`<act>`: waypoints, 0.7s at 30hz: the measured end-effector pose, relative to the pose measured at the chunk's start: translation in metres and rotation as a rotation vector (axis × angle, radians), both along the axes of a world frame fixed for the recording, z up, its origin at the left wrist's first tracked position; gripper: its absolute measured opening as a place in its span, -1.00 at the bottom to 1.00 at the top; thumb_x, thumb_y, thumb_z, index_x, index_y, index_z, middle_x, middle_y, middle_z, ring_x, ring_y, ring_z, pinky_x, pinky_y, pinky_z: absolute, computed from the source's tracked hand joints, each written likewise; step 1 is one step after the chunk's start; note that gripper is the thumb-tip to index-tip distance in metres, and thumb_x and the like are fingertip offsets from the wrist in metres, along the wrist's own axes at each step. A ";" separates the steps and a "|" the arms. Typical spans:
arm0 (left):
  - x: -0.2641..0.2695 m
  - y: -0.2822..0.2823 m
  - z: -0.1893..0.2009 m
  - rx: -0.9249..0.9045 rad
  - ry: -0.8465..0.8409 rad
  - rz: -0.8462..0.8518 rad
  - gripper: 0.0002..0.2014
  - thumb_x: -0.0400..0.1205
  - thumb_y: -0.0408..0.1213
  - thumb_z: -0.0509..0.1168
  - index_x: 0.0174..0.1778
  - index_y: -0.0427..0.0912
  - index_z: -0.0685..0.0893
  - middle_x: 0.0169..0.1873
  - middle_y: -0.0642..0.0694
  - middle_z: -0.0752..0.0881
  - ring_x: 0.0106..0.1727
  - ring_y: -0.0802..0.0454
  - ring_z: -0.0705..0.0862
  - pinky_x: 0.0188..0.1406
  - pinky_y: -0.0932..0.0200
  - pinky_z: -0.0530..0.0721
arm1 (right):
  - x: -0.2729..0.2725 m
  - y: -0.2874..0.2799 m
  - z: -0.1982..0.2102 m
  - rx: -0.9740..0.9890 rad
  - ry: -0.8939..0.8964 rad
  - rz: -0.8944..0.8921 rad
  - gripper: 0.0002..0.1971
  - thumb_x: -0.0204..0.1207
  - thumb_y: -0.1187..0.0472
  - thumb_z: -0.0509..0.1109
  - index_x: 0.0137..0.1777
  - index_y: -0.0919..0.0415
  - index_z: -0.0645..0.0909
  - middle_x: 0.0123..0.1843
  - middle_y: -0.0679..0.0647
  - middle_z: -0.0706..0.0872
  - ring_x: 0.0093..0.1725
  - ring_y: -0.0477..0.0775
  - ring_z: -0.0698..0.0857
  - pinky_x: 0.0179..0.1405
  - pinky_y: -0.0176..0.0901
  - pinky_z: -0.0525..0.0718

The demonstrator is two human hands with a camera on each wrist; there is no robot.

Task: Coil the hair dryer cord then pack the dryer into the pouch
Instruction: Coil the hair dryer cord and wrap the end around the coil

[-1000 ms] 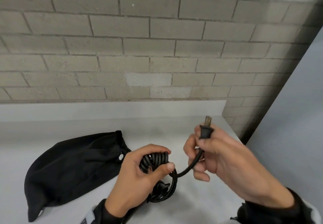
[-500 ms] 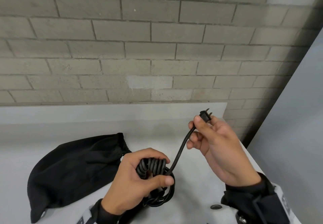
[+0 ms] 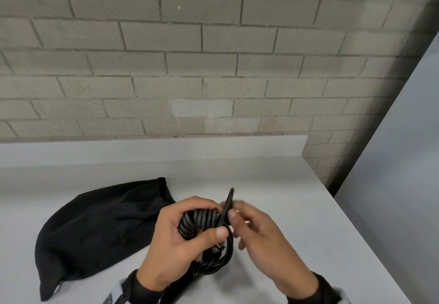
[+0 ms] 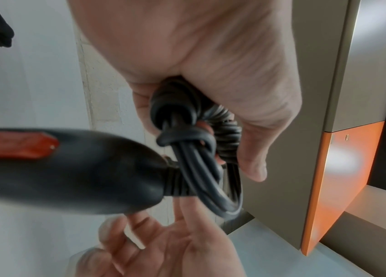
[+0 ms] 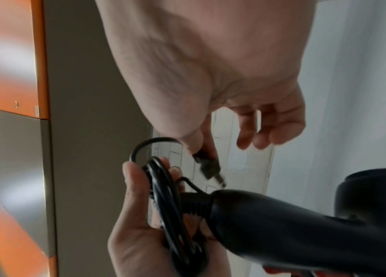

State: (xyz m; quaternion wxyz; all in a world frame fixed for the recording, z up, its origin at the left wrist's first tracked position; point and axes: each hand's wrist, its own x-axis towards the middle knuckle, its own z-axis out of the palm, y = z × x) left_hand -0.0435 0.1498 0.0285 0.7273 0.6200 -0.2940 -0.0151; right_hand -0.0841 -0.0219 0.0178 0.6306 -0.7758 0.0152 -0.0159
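The left hand [image 3: 180, 244] is closed round the coiled cord [image 3: 202, 220], fingers over the top of the bundle and thumb pressed across its near side. In the left wrist view the looped strands hang below that grip beside the hair dryer [image 4: 68, 168], whose handle end and strain relief sit right against the loops; the dryer body runs off toward 9 o'clock in that view and is hidden under the hands from the head camera.

The right hand [image 3: 261, 237] pinches the free end of the cord just behind the plug [image 5: 211, 168], thumb and forefinger on it, the other fingers loose and holding nothing. Seen from the head, the short tail stands up at about 12 o'clock from the bundle, touching the bundle's right edge, and the right hand lies at 3 o'clock from the left grip, close beside it. Blur hides the exact fingertip placement.

The coming move seems to turn on this: the tail's long axis runs roughly across the coil's wraps, so the plug end would have to be bent down and passed through or tucked under the loops from the 3 o'clock side, with the right hand nearest.

The pouch [image 3: 95, 232] lies flat on the table [image 3: 285, 196] at 9 o'clock from the hands, its gathered mouth pointing toward them, just beside the left knuckles.
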 end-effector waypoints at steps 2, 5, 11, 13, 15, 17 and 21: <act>0.002 0.001 -0.001 0.010 0.020 0.010 -0.67 0.33 -0.06 0.64 -0.10 -0.15 0.81 -0.43 -0.17 0.73 -0.69 0.05 0.53 -0.69 0.33 0.50 | -0.001 0.001 -0.002 -0.067 -0.016 -0.018 -0.80 0.67 -0.03 0.26 0.02 -0.21 0.75 0.01 -0.11 0.73 -0.14 -0.25 0.66 -0.06 -0.30 0.57; 0.002 0.000 -0.002 0.004 0.032 0.007 -0.73 0.34 -0.16 0.60 -0.10 -0.15 0.80 -0.45 -0.13 0.73 -0.70 0.09 0.53 -0.70 0.34 0.49 | -0.001 0.005 -0.001 0.128 -0.061 0.022 -0.76 0.69 0.12 0.30 -0.12 0.09 0.77 -0.12 0.02 0.77 -0.17 -0.04 0.70 -0.06 -0.17 0.67; 0.003 -0.002 -0.004 0.001 0.056 0.015 -0.71 0.34 -0.14 0.60 -0.10 -0.18 0.79 -0.43 -0.36 0.71 -0.68 0.07 0.54 -0.70 0.34 0.48 | 0.000 0.011 -0.007 0.448 -0.025 0.017 -0.73 0.62 0.35 0.39 0.28 0.13 0.62 0.01 0.37 0.82 0.03 0.51 0.77 0.18 0.26 0.72; 0.005 -0.001 -0.006 -0.008 0.073 0.030 -0.65 0.34 -0.05 0.63 -0.09 -0.18 0.79 -0.44 -0.35 0.69 -0.70 0.03 0.49 -0.71 0.32 0.47 | 0.000 0.011 -0.007 0.461 -0.031 0.008 -0.70 0.59 0.32 0.42 0.29 0.08 0.61 -0.01 0.44 0.80 0.04 0.61 0.72 0.22 0.39 0.65; 0.006 0.000 -0.008 -0.006 0.083 0.038 -0.59 0.33 0.02 0.64 -0.09 -0.18 0.79 -0.46 -0.33 0.67 -0.71 0.01 0.46 -0.72 0.31 0.46 | -0.002 0.010 -0.007 0.458 -0.020 0.005 -0.73 0.53 0.28 0.41 0.22 0.09 0.66 -0.03 0.45 0.80 0.00 0.58 0.73 0.24 0.42 0.59; 0.006 -0.001 -0.008 -0.002 0.078 0.037 -0.62 0.34 -0.01 0.62 -0.09 -0.19 0.79 -0.45 -0.36 0.66 -0.71 0.01 0.47 -0.72 0.31 0.46 | -0.003 0.010 -0.006 0.473 -0.008 0.007 -0.78 0.51 0.23 0.42 0.14 0.13 0.70 -0.06 0.47 0.81 -0.06 0.45 0.75 0.18 0.34 0.63; 0.003 -0.004 -0.008 0.032 0.036 0.036 -0.64 0.35 -0.07 0.61 -0.08 -0.22 0.78 -0.42 -0.38 0.66 -0.68 0.02 0.51 -0.69 0.29 0.48 | -0.006 0.015 -0.006 0.572 0.020 0.039 -0.73 0.52 0.13 0.41 0.10 0.31 0.69 -0.03 0.58 0.76 -0.02 0.50 0.75 0.11 0.14 0.65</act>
